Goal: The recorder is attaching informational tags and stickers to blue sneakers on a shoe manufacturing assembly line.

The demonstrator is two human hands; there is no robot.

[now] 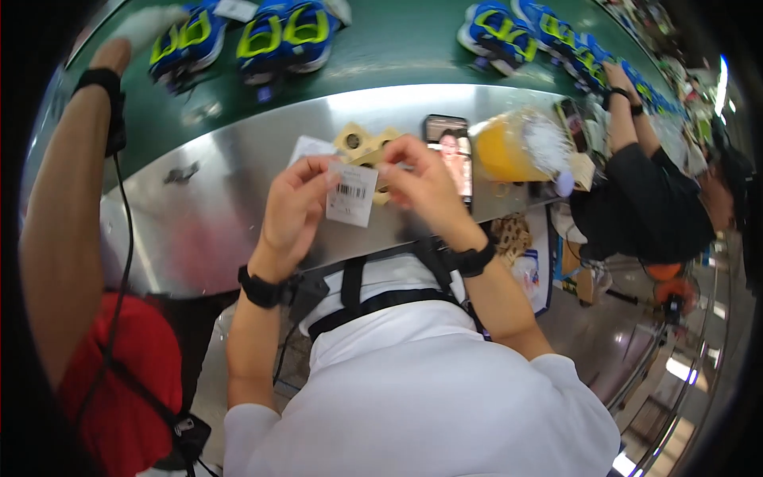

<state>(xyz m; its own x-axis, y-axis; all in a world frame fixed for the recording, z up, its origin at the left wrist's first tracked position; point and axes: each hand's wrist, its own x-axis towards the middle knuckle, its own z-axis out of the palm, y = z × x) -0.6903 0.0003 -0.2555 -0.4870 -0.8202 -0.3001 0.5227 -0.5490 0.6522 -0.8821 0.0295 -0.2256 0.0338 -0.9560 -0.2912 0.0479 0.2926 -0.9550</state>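
While our left hand and right hand pinch a white barcoded paper tag above the steel table, blue-and-yellow shoes beyond sit untagged, it seems.

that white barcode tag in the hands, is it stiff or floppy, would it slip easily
The white tag hangs flat and straight while pinched at its top edge by the left hand and right hand, so it is probably thin card, fairly stiff yet bendable. It looks very light. If glossy, it could slide on the steel table.
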